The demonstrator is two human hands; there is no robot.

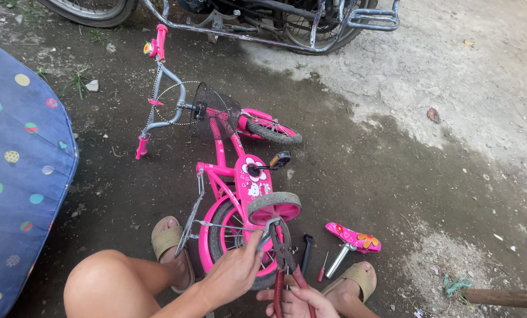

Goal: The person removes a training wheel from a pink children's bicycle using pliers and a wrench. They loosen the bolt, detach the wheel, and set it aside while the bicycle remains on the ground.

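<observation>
Working on a pink kids' bike [228, 176] lying on its side on damp dirt ground [346, 171], rear end nearest. Right hand [298, 301] closed round red-handled pliers [286, 265], tips up at the training-wheel [274, 207] bracket. Left hand [235, 272] wrapped on the bracket [267, 231] beside the rear tyre, fingers [255, 244] curled tight on it. Detached saddle [353, 237], small screwdriver [321, 271] and a black tool [306, 250] lying just beside on the dirt. Risks, by judgement: pliers slipping off the nut and rounding it, or pinching the left fingers sitting so near the tips; loose hardware dropping into the mud and getting lost.
</observation>
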